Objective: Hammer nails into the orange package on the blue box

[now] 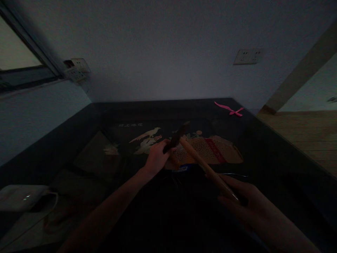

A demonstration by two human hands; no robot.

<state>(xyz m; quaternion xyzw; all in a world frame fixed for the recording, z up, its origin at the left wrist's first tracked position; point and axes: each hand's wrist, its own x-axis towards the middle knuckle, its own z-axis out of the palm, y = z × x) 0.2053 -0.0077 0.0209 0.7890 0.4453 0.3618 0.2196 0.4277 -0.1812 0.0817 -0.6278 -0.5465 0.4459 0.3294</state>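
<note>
The scene is very dim. My right hand (237, 198) is wrapped round the wooden handle of a hammer (202, 163), whose dark head (176, 137) hangs over the middle of a dark table (276, 154). My left hand (158, 158) rests with curled fingers at the left end of an orange-brown dotted board (210, 150) with a red stripe. The hammer head is right above those fingers. What the left fingers pinch is too dark to make out.
A pink ribbon (231, 109) lies at the table's far right corner. A white device with a cable (22, 197) sits at the near left beside crumpled brown paper (94, 158). Wall sockets (249, 56) are on the back wall. Wooden floor (302, 133) lies to the right.
</note>
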